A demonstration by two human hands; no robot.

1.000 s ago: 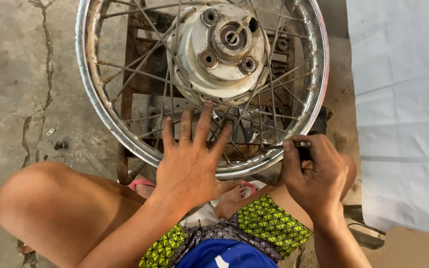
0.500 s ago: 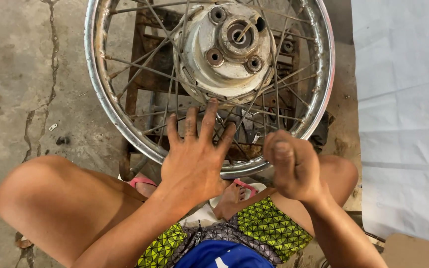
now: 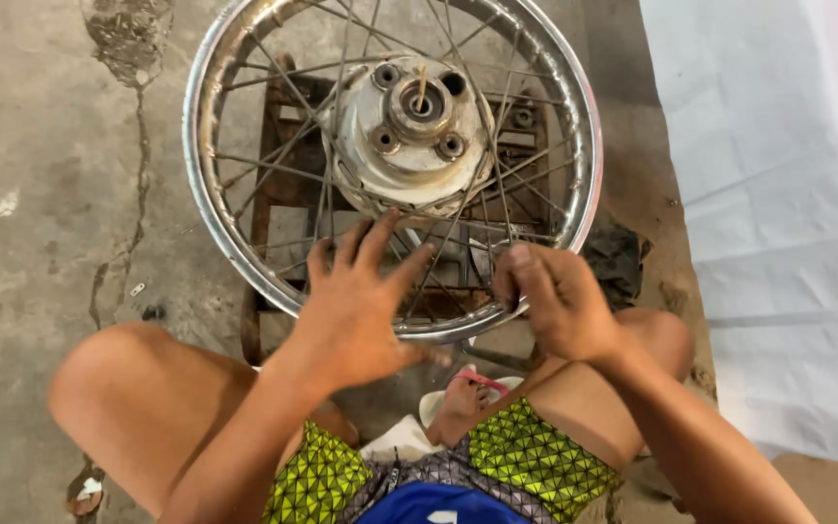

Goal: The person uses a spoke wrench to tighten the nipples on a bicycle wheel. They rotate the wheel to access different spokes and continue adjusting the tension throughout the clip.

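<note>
- The right hand point(image 3: 557, 303) is curled at the near rim of the spoked wheel point(image 3: 244, 262); its fingertips are blurred, so whether it pinches anything cannot be told.
- The wheel's top edge is cut off by the frame; a rusty metal stand point(image 3: 266, 209) beneath it shows only through the spokes.
- The left hand point(image 3: 353, 311) lies flat, fingers spread, on the thin wire spokes by the near rim.
- The wheel lies flat before the knees — a dull chrome rim and a round, grimy grey hub point(image 3: 409, 126) with bolt holes.
- Cracked concrete floor point(image 3: 50, 194) on the left; a creased white sheet point(image 3: 768, 194) on the right.
</note>
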